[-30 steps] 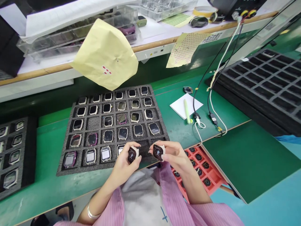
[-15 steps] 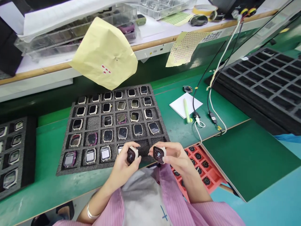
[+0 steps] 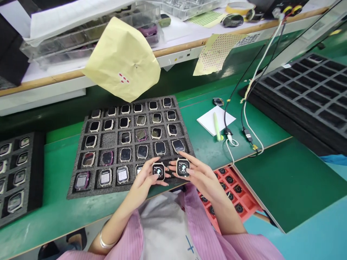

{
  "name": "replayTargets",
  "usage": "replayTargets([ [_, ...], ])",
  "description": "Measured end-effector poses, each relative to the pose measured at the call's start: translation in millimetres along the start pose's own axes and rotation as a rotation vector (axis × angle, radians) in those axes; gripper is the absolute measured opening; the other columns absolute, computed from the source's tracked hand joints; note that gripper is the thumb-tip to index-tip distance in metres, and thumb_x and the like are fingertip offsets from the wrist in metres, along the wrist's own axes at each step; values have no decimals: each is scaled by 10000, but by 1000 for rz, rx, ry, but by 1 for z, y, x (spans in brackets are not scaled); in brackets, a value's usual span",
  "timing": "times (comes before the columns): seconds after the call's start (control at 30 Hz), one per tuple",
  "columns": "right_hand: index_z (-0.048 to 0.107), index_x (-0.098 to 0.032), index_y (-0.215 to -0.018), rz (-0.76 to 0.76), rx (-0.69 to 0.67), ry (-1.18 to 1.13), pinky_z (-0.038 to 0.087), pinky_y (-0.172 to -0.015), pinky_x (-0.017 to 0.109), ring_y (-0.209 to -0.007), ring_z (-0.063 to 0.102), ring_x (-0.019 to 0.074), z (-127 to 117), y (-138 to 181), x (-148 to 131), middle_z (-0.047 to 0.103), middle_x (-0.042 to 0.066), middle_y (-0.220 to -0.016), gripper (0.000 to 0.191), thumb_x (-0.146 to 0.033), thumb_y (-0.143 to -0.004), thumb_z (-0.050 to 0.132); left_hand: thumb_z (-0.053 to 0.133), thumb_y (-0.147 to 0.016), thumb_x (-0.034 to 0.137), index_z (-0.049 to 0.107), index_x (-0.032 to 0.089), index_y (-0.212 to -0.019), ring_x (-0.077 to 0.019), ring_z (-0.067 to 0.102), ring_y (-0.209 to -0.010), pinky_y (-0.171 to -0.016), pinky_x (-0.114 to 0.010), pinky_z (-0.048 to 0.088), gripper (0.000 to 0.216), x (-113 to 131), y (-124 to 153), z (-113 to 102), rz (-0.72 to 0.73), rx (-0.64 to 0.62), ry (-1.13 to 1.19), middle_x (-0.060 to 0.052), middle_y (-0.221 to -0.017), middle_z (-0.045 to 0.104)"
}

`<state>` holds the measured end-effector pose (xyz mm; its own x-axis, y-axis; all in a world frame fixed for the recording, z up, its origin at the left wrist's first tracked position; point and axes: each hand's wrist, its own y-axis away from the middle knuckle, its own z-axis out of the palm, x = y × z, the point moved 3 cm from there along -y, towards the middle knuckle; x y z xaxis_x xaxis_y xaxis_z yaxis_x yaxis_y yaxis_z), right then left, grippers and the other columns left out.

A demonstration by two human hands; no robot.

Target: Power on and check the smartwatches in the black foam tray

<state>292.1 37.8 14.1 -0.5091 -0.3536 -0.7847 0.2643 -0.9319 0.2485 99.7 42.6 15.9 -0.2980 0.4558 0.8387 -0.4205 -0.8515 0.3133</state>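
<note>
My left hand (image 3: 145,182) is closed around a pale-cased smartwatch (image 3: 158,171), its lit dark screen facing up and the thumb resting on the glass. A second smartwatch (image 3: 183,167) with a similar lit screen is gripped in my right hand (image 3: 200,173), thumb at the screen's right edge. The two watches are side by side, a small gap between them, over the front right corner of a grey foam tray (image 3: 108,140). Strapless watches fill most of its compartments; several in the front row have white screens, such as this watch (image 3: 123,174). My left hand partly covers another front-row watch.
Another foam tray (image 3: 35,173) of watches stands at left. Below the table edge at right is a red tray (image 3: 248,206) with round-faced items. White paper (image 3: 203,121), a green pen (image 3: 217,126) and hanging cables (image 3: 245,104) lie right. Stacked black trays (image 3: 271,108) stand farther right.
Both watches have been tilted so their screens face up towards me, and their displays now show clearly. The left watch has shifted slightly up and right. My fingers are more spread beneath them.
</note>
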Motion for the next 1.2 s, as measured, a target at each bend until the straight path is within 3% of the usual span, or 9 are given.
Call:
replayTargets([
  [0.23,592,-272,-1268,-65,30,44,548,-883,453,-1020,671,279,6,0,-1,690,86,-1142,424,-254,-852,671,520,-876,233,455,215,-1295,-249,614,-1021,-799,-380,578,424,0,-1,0,-8,3,12,-95,-1143,595],
  [0.5,575,-278,-1295,-78,77,137,562,-867,461,-1011,673,290,1,3,2,693,85,-1139,466,-331,-847,694,548,-858,227,477,215,-1260,-245,618,-1006,-767,-359,581,408,-2,-2,-2,19,-10,9,-92,-1124,609],
  [0.73,550,-247,-1313,-144,73,238,575,-860,431,-1004,678,275,1,3,3,686,100,-1142,449,-256,-881,674,511,-876,185,466,216,-1229,-233,613,-1025,-771,-331,573,357,-1,-1,0,37,-36,-14,-83,-1118,607],
  [0.93,333,-285,-1459,-117,-81,301,469,-1020,460,-1192,568,275,6,10,-3,562,108,-1325,730,-188,-841,710,553,-874,238,464,212,-1223,-247,623,-1024,-761,-340,579,361,2,-2,1,67,-39,-35,-92,-1113,615],
  [1.07,399,-265,-1417,-160,-35,635,505,-967,445,-1116,612,274,-6,9,-15,595,107,-1259,590,-208,-883,644,588,-878,280,465,209,-1219,-246,640,-995,-736,-330,584,370,6,-3,3,74,-51,-31,-104,-1105,623],
  [1.2,573,-242,-1256,-387,-18,1221,456,-966,491,-1120,549,318,-20,0,-30,568,110,-1206,441,-208,-829,679,606,-883,288,470,200,-1197,-229,649,-962,-702,-305,588,353,10,-4,7,77,-55,-7,-98,-1057,629],
])
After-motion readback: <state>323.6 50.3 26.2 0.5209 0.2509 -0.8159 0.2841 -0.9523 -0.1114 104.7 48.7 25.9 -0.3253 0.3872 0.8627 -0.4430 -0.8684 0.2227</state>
